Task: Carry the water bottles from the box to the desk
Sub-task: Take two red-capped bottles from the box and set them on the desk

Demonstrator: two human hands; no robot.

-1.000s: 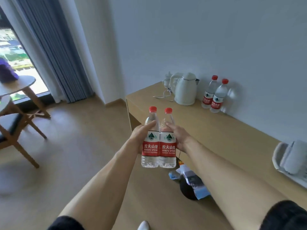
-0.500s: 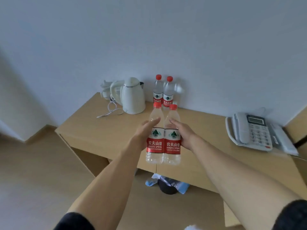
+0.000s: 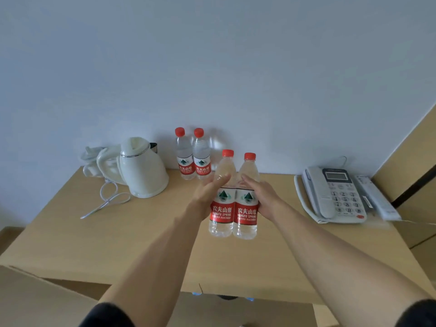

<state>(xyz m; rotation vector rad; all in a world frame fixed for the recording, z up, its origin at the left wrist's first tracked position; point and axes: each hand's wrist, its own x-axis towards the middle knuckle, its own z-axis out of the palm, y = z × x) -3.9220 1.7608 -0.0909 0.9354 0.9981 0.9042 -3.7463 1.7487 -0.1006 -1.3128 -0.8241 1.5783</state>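
Red-capped and clear, two bottles [image 3: 233,197] are pressed side by side between the person's hands and held upright above the middle of the desk [image 3: 141,232]; whether their bases touch the top cannot be told, though they appear just clear of it. The left hand [image 3: 207,197] curls its fingers round the left bottle; the right hand [image 3: 262,197] grips the right one the same way. A second ago the pair was carried out over the floor, short of the desk edge; half a second ago it hung over the front edge; it now stands well in over the wood, so the carry is all but done and, in my judgement, only the setting down and release remain. Behind, against the wall, two more bottles [image 3: 193,159] already stand together, near but apart from the held pair. To their left sits a white kettle [image 3: 141,171] with its cord [image 3: 106,199] trailing forward; to the right, well apart, a phone [image 3: 335,194]. The box is not in view. Risk noted: two bottles let go at once may knock each other over.
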